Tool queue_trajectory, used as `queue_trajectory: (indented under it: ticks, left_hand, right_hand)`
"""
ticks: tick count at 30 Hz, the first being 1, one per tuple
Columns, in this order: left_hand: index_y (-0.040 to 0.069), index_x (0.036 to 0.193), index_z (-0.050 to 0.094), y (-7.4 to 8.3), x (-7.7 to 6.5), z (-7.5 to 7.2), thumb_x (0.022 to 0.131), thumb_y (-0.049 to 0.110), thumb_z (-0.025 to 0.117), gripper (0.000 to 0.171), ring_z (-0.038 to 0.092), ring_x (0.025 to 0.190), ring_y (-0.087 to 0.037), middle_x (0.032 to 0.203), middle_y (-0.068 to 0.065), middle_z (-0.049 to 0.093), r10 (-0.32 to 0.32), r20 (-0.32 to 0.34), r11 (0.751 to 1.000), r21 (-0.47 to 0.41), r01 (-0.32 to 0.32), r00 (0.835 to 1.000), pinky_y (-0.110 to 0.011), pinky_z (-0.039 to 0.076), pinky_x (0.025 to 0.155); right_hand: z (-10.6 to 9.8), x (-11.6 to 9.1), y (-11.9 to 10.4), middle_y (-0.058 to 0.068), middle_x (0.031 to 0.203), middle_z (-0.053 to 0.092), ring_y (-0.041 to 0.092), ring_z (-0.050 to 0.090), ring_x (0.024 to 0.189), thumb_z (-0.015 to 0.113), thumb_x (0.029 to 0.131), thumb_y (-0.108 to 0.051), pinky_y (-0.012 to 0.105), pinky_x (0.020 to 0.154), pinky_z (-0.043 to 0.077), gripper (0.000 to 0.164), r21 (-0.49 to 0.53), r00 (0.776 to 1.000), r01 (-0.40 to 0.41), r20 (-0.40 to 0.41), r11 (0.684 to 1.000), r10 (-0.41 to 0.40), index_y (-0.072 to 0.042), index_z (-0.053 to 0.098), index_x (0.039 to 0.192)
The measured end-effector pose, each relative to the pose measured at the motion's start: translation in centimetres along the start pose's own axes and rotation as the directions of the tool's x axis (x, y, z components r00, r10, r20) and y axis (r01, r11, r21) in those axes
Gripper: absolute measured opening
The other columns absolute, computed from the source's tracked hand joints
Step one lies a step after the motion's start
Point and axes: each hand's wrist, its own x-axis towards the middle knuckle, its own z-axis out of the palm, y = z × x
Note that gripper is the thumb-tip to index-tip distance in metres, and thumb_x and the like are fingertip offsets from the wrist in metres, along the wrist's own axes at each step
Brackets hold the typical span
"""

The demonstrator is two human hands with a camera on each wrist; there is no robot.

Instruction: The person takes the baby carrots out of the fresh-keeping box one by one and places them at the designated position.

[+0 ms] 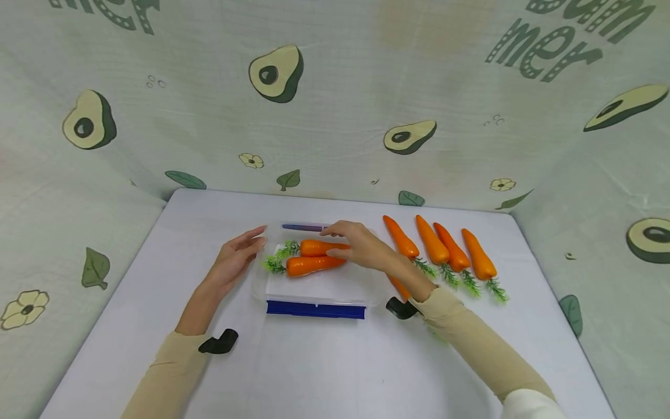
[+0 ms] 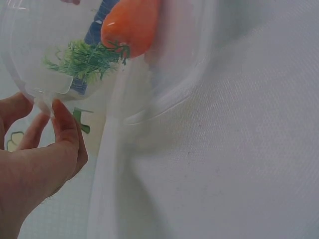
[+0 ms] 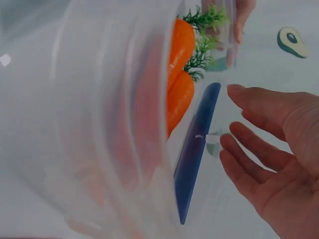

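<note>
A clear plastic container (image 1: 319,290) lies near the middle of the table, with a blue clip flap (image 1: 316,309) folded out at its near side and another blue flap (image 1: 303,227) at its far side. Inside are two orange toy carrots, a nearer carrot (image 1: 314,266) and a farther carrot (image 1: 315,248), their green tops pointing left. My left hand (image 1: 235,262) holds the container's left rim, thumb and fingers on either side of the edge in the left wrist view. Over the carrots' right ends hovers my right hand (image 1: 361,244), fingers loosely spread with nothing between them.
To the right, several more carrots (image 1: 431,241) lie side by side, green tops toward me. Another carrot (image 1: 399,288) is partly hidden under my right forearm. A printed cloth (image 1: 335,145) with avocados hangs behind the white table (image 1: 251,366) and along its sides.
</note>
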Motion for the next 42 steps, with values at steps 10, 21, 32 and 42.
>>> queue_trajectory:
  ticks: [10,21,32,42]
  left_hand:
    - [0.010,0.156,0.044,0.0,0.3,0.0,0.104,0.027,0.064,0.058,0.048,0.119,-0.010,0.155,-0.014,0.041,-0.009,0.004,1.000,-0.003,0.009,1.000,-0.030,0.037,0.112]
    - [0.012,0.157,0.045,0.0,0.3,-0.3,0.104,0.032,0.064,0.060,0.047,0.118,-0.012,0.144,-0.004,0.048,-0.013,-0.007,1.000,0.023,0.013,1.000,-0.026,0.039,0.107]
    - [0.011,0.156,0.045,-0.1,0.2,0.0,0.104,0.030,0.063,0.058,0.046,0.119,-0.011,0.154,-0.012,0.041,-0.013,-0.001,1.000,0.012,0.013,1.000,-0.026,0.039,0.107]
    - [0.014,0.155,0.049,-0.1,0.2,-0.1,0.104,0.029,0.065,0.056,0.047,0.116,-0.011,0.146,-0.007,0.046,-0.020,-0.007,1.000,0.005,0.020,1.000,-0.021,0.042,0.102]
  right_hand:
    - [1.5,2.5,-0.8,0.018,0.138,0.062,0.032,0.055,0.129,0.075,0.095,-0.008,0.044,0.112,0.043,0.046,-0.063,0.987,-0.007,0.158,0.998,0.017,0.004,0.062,0.137]
    - [1.5,4.0,-1.7,0.016,0.140,0.061,0.029,0.053,0.132,0.075,0.095,-0.010,0.042,0.116,0.038,0.049,-0.148,0.951,0.014,0.307,0.989,0.032,0.003,0.059,0.140]
    - [2.3,5.2,-2.2,0.016,0.144,0.057,0.031,0.053,0.129,0.071,0.097,-0.004,0.041,0.115,0.039,0.048,-0.147,0.899,0.029,0.436,0.989,0.038,0.001,0.057,0.143]
    - [3.9,6.4,-2.6,0.005,0.132,0.064,0.021,0.054,0.115,0.071,0.099,-0.015,0.031,0.107,0.044,0.041,-0.256,0.871,0.053,0.484,0.965,0.080,-0.008,0.063,0.139]
